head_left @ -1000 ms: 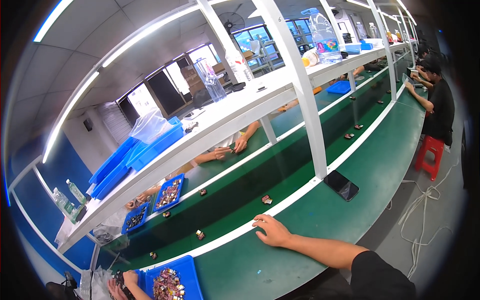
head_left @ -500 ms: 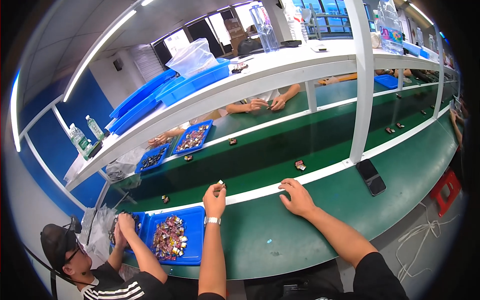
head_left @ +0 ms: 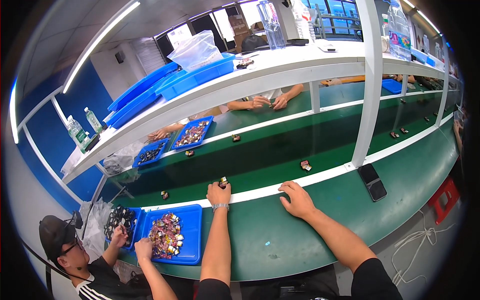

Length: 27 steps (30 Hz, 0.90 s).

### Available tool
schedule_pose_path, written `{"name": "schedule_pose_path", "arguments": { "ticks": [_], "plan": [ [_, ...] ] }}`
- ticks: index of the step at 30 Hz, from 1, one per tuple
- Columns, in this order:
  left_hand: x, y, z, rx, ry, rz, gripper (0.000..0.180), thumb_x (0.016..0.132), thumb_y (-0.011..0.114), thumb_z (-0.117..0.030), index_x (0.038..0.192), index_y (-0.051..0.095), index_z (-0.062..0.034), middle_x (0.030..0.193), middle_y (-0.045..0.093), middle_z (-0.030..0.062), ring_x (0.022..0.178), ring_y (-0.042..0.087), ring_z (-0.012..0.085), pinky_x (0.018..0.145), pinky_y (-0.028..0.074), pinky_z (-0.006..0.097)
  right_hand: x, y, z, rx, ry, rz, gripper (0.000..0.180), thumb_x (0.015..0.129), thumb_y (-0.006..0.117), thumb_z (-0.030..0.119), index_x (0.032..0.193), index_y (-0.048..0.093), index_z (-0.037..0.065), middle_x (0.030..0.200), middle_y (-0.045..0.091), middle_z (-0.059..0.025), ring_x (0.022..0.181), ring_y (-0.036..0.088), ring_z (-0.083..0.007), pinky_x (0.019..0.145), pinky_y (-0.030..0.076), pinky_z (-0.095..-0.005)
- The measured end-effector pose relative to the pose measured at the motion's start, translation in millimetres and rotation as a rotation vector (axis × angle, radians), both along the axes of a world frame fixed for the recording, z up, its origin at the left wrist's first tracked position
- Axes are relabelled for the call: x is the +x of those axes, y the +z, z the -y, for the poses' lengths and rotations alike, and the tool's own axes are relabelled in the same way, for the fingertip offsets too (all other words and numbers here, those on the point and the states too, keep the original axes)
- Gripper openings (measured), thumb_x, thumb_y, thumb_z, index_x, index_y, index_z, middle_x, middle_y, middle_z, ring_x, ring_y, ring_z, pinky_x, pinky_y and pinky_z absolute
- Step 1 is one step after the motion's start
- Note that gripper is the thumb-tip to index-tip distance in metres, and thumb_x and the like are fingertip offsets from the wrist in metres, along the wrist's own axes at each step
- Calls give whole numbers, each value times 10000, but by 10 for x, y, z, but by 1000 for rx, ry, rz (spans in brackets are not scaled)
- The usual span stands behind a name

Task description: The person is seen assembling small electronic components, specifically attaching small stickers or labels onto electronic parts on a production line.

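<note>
My left hand (head_left: 218,193) reaches over the white strip (head_left: 260,191) at the table's far edge and closes its fingers on a small dark part (head_left: 223,181) at the near side of the green conveyor belt (head_left: 270,150). A watch sits on that wrist. My right hand (head_left: 297,199) lies flat on the green table (head_left: 280,235), fingers spread, touching the white strip and holding nothing. Another small part (head_left: 305,165) rests on the belt beyond my right hand.
A blue tray (head_left: 192,235) of small parts lies left of my left arm, where a seated person's hands (head_left: 143,247) pick in it. A black phone (head_left: 372,181) lies at right by a white post (head_left: 367,100). Other workers' hands (head_left: 265,102) work across the belt.
The view has swung left and down. My left arm came in and reached to the belt edge, closing on the small part. My right hand stays flat on the table.
</note>
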State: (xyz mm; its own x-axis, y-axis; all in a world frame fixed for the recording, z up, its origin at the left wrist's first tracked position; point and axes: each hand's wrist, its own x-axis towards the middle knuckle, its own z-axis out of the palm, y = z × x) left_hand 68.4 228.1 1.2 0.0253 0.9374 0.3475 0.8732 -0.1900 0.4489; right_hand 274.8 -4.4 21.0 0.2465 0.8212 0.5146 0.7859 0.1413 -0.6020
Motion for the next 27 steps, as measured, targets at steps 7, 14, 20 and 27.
{"name": "schedule_pose_path", "arguments": {
  "ticks": [7, 14, 20, 27],
  "plan": [
    [95, 183, 648, -9, -620, 254, 426, 705, 749, -213, 1067, 683, 1, 889, 646, 118, 717, 620, 223, 708, 515, 336, -165, 116, 65, 141, 114, 34, 294, 819, 684, 103, 1100, 616, 53, 1120, 591, -118, 1069, 572, -294, 901, 490, -378],
    [50, 337, 1227, -529, -1137, 419, 456, 801, 740, -67, 1231, 610, 8, 1010, 640, 43, 869, 613, 94, 796, 524, 251, -282, 196, 67, -22, 172, -311, 235, 810, 756, 128, 1002, 660, 32, 958, 627, -87, 842, 651, -180, 692, 538, -279],
    [70, 120, 1249, -854, -1151, 904, 486, 870, 701, -69, 1309, 524, 41, 1141, 623, 74, 988, 635, 177, 891, 533, 316, -359, 139, 52, -59, 123, -449, 208, 815, 753, 117, 976, 669, 15, 921, 635, -84, 771, 657, -158, 682, 547, -270],
    [140, 77, 1279, -1007, -1122, 1208, 480, 979, 588, -262, 1346, 490, 31, 1265, 579, 115, 1135, 579, 219, 951, 516, 400, -415, 168, 77, -74, 110, -454, 203, 812, 749, 97, 982, 672, 18, 917, 633, -88, 751, 656, -175, 686, 546, -282]
  ]
}}
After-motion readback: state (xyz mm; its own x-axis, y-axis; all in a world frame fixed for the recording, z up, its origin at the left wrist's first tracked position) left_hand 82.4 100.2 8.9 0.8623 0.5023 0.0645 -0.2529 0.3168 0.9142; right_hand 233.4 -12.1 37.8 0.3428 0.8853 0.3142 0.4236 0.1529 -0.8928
